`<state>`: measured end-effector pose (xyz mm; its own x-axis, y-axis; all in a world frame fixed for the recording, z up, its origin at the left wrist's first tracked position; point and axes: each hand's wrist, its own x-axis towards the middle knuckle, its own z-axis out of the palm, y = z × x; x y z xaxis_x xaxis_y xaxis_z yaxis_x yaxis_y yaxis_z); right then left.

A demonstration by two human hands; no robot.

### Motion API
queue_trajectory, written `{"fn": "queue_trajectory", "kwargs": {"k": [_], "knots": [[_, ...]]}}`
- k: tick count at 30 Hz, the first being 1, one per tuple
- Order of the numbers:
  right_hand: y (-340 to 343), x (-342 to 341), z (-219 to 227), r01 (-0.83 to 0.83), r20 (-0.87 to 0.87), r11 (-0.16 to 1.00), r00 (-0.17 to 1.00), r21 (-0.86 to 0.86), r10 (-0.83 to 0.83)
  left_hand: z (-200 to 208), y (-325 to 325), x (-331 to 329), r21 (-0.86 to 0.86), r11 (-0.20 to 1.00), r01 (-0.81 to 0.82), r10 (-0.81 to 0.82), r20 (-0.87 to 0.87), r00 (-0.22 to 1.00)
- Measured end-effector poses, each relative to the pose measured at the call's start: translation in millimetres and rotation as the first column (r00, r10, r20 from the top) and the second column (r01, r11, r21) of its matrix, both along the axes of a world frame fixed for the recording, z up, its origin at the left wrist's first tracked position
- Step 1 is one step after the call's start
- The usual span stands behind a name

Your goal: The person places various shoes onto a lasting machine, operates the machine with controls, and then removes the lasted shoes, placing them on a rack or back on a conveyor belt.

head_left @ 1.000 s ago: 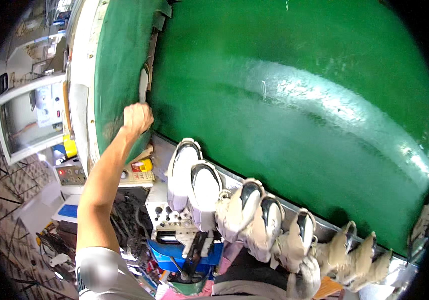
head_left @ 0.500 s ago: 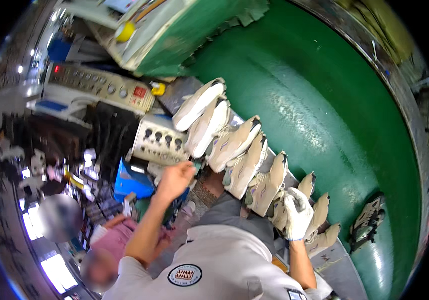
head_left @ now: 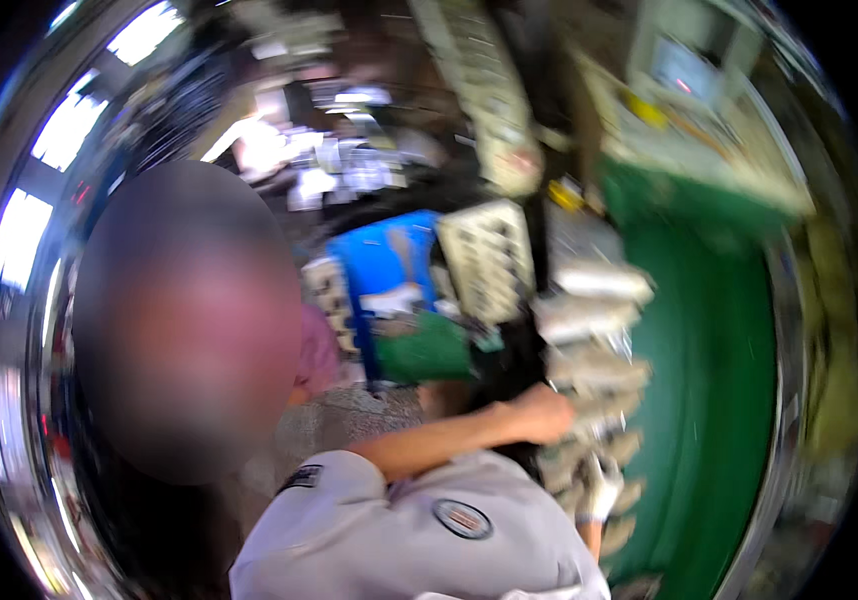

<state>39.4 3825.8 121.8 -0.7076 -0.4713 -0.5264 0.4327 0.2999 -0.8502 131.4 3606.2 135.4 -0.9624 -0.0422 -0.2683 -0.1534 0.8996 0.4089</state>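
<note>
A row of beige and white sneakers [head_left: 596, 317] runs along the near edge of a green surface [head_left: 694, 400], lying side by side and smeared by motion. My bare left hand [head_left: 546, 413] crosses in front of my body to the middle of this row. It looks rounded and closed; anything inside it is hidden. My right hand [head_left: 601, 487], in a white glove, is among the shoes at the lower end of the row. Its fingers are too blurred to show whether they grip a shoe.
A control box with knobs [head_left: 489, 262] and a blue bin [head_left: 385, 255] stand ahead on the left. Close on my left is another person, in a pink top [head_left: 318, 352]. A green-sided bench [head_left: 694, 195] stands beyond the row's far end.
The whole view has swung to the left, so the other person looms larger. My left arm now reaches across to the shoes. My right hand stays by the row.
</note>
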Motion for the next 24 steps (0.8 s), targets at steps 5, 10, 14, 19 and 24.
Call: {"fn": "queue_trajectory", "kwargs": {"k": [5, 10, 14, 19, 24], "knots": [[-56.4, 42.9, -3.6, -0.113, -0.017, 0.993, 0.994, -0.042, 0.112, 15.4, -73.8, 47.2, -0.006, 0.951, -0.310, 0.285, -0.377, 0.881], [-144.1, 65.3, 65.4, -0.494, -0.157, 0.868, 0.863, -0.061, 0.480, 26.5, -143.9, 142.2, 0.135, 0.655, -0.743, 0.585, -0.714, 0.386], [-268.3, 29.5, 182.5, -0.503, -0.485, 0.861, 0.736, 0.073, 0.471, 6.4, -156.8, 164.9, 0.013, 0.652, -0.758, 0.600, -0.619, 0.506], [-365.4, -3.3, 358.9, -0.448, -0.843, 0.893, 0.496, -0.041, 0.211, -13.9, -161.6, 187.3, 0.056, 0.680, -0.731, 0.591, -0.633, 0.500], [-331.8, -26.7, 399.8, -0.410, -0.939, 0.908, -0.337, 0.083, -0.067, -10.1, -165.7, 175.5, -0.012, 0.699, -0.715, 0.498, -0.709, 0.499]]}}
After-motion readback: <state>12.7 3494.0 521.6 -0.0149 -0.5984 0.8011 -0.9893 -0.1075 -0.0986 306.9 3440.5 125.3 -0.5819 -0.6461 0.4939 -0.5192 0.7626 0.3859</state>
